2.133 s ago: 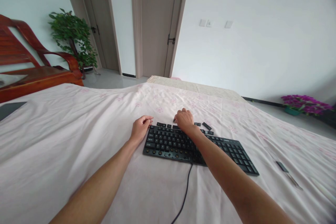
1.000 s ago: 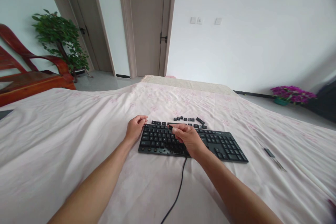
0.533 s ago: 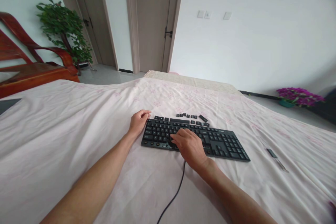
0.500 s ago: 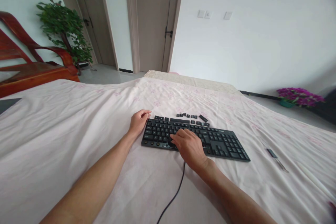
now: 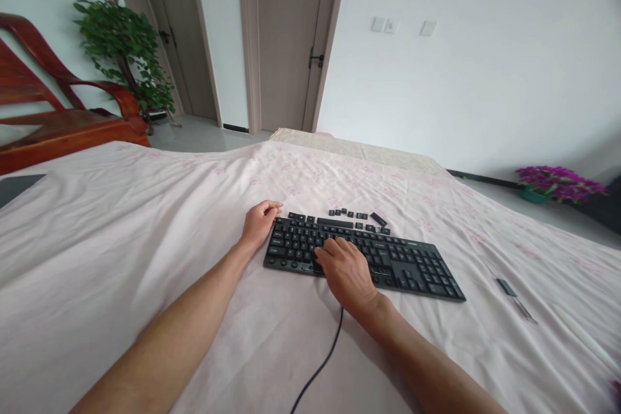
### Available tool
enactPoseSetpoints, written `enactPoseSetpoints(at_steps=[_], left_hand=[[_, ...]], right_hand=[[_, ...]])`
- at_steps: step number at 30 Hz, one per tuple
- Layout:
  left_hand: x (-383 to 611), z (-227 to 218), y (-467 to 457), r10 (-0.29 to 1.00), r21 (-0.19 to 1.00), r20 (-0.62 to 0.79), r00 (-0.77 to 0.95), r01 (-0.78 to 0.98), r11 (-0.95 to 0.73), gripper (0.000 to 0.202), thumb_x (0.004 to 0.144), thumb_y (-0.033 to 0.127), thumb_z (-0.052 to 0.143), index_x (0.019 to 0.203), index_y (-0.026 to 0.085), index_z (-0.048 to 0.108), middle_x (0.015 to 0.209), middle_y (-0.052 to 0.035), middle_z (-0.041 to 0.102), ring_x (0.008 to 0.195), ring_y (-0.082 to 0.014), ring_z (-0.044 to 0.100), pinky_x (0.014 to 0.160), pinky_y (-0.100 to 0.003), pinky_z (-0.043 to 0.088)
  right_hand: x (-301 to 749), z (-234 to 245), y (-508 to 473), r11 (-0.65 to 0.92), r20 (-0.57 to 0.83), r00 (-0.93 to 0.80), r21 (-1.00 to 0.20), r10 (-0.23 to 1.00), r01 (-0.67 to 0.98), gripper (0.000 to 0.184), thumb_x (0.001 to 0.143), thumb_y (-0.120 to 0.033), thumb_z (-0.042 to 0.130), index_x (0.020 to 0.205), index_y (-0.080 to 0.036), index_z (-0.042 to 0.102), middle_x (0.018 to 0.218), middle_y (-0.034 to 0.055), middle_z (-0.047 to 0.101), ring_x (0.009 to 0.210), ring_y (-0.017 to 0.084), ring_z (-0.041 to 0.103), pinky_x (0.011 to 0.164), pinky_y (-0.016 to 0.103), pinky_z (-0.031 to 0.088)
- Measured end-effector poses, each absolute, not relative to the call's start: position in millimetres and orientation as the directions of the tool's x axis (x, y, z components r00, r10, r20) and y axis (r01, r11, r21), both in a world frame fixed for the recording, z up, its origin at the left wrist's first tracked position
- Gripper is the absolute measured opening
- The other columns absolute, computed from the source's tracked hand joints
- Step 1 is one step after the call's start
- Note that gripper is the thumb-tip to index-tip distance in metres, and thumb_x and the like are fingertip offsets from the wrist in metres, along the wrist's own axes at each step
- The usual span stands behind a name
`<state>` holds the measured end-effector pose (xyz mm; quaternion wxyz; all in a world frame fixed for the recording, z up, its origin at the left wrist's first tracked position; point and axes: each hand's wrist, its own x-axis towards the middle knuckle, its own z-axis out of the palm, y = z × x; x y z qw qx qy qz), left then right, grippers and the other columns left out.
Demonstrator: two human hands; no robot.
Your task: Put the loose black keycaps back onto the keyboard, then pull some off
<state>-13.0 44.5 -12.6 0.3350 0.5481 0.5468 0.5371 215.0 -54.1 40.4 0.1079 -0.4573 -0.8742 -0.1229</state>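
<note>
A black keyboard lies on a pale pink bedsheet. My left hand is curled around its far left corner, thumb on the back edge. My right hand rests on the near rows of keys left of centre, fingers bent and pressed together; what is under the fingertips is hidden. Several loose black keycaps lie in a row on the sheet just behind the keyboard, with one longer keycap at the right end.
The keyboard's black cable runs toward me over the sheet. A small black and metal tool lies to the right. A red wooden chair, a green plant, doors and purple flowers stand beyond the bed.
My right hand came back from the loose keycaps with a small black keycap pinched in it and dropped onto the near rows of keys. My left hand stayed at the corner.
</note>
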Motion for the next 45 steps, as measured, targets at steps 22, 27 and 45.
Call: enactPoseSetpoints(at_steps=[22,27,45], left_hand=[[-13,-13,45,0.959,0.951,0.226,-0.17,0.252,-0.179,0.026,0.08,0.031,0.053,0.096,0.019,0.07,0.09,-0.0055,0.073,0.086,-0.0197,0.067,0.079,-0.031,0.051],[-13,-14,44,0.959,0.952,0.228,-0.17,0.246,-0.183,0.025,0.08,0.03,0.053,0.095,0.019,0.07,0.09,-0.0059,0.073,0.087,-0.0201,0.067,0.079,-0.031,0.05],[-11,-9,41,0.958,0.956,0.217,-0.187,0.238,-0.17,0.025,0.078,0.029,0.054,0.094,0.019,0.071,0.09,-0.0053,0.073,0.085,-0.0197,0.067,0.08,-0.031,0.051]], right_hand=[[205,40,-61,0.545,0.285,-0.571,0.171,0.77,0.821,0.01,0.084,-0.011,0.058,0.079,-0.019,0.062,0.083,0.006,0.059,0.079,0.021,0.048,0.067,0.035,0.033],[201,40,-65,0.549,0.268,-0.593,0.225,0.76,0.805,0.01,0.081,-0.008,0.059,0.082,-0.016,0.064,0.083,0.007,0.059,0.078,0.021,0.048,0.066,0.035,0.034],[204,61,-70,0.568,0.109,-0.576,0.095,0.81,0.818,0.027,0.082,-0.001,0.049,0.095,-0.015,0.068,0.088,0.008,0.061,0.083,0.021,0.053,0.072,0.032,0.042]])
